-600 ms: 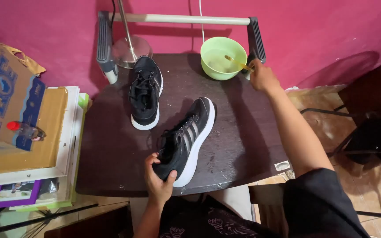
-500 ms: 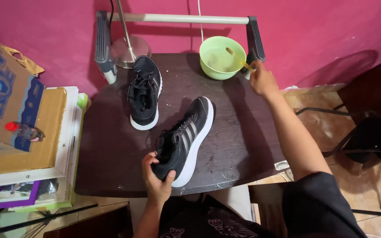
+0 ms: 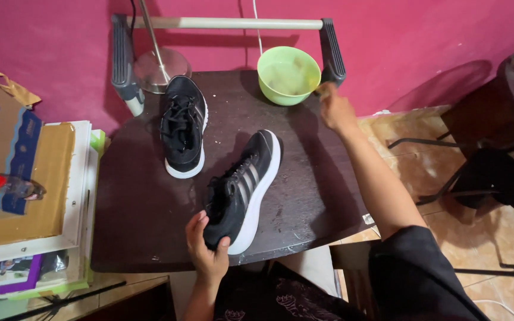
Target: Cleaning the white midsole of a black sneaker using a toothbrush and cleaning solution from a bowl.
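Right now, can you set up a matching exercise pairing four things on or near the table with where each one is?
Things:
1. left hand
2. right hand
3. green bowl
4. second black shoe

Places:
A. lying alone, toe towards the near edge
B. beside the bowl's rim
C. far edge, below the white bar
D. gripping the heel of the near shoe

Pairs: 1-D, 2-B, 3-C, 4-A

My one camera sits on my head, looking steeply down and forward from close above the dark wooden tabletop (image 3: pixel 150 220), facing the pink wall (image 3: pixel 423 47); no second view overlaps it.
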